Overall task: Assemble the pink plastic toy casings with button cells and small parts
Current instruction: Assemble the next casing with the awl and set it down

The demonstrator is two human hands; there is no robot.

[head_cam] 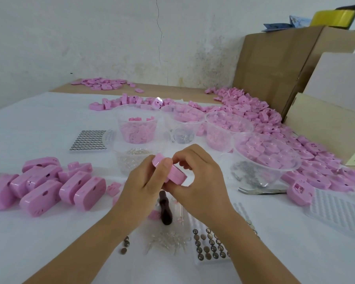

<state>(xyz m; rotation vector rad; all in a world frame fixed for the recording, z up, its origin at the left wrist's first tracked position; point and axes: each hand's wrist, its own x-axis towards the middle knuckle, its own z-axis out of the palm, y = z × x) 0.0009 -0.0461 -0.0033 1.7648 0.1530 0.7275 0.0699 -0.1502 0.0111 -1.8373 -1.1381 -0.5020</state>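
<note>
Button cells (208, 245) sit in rows on a clear tray nearest me, just right of a scatter of small clear parts (168, 240), and a dark-handled tool (166, 210) lies beyond them, below my hands. Both hands are clamped on one pink casing (177, 176), held above the white table cover (49, 242): my left hand (143, 181) wraps it with the thumb pressed on its edge, and my right hand (201, 181) pinches it with curled fingers. Closed pink casings (47, 185) are heaped to my left, clear tubs (266, 154) of pink parts stand beyond, and tweezers (262, 191) lie to the right.
</note>
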